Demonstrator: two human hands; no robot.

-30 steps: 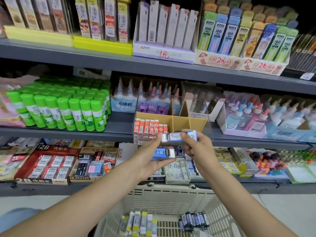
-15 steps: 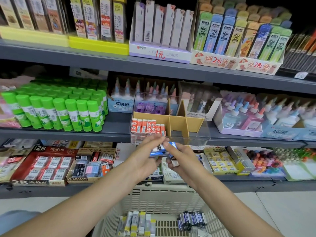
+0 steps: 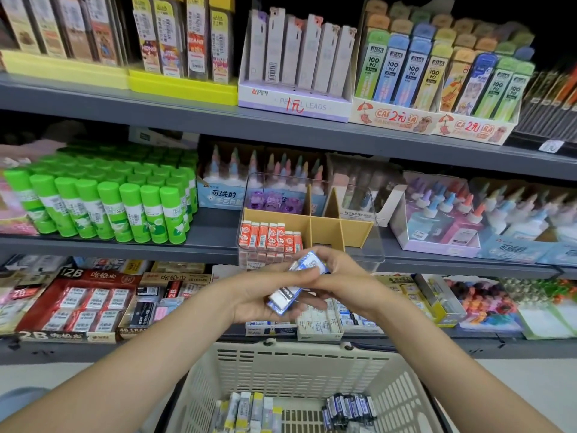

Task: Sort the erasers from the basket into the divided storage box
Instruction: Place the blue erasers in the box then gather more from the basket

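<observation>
My left hand point(image 3: 265, 295) and my right hand point(image 3: 346, 282) meet in front of the shelf, both gripping blue-and-white erasers point(image 3: 293, 285). Just behind them stands the clear divided storage box point(image 3: 362, 242) with tan dividers. Its front left compartment holds a row of orange-sleeved erasers point(image 3: 270, 237); the other front compartments look empty. Below my arms is the beige basket point(image 3: 290, 367), holding yellow-and-white erasers point(image 3: 246, 410) on the left and dark blue erasers point(image 3: 349, 407) on the right.
Green glue sticks point(image 3: 103, 204) fill the shelf left of the box, and glue bottles point(image 3: 446, 220) stand to its right. Boxes of erasers point(image 3: 81, 304) line the lower shelf. Pencil-lead packs point(image 3: 421, 73) sit on the upper shelf.
My right hand came down from beside the box with a blue eraser and joined my left hand. Both hands now hold the blue erasers together, slightly lower.
</observation>
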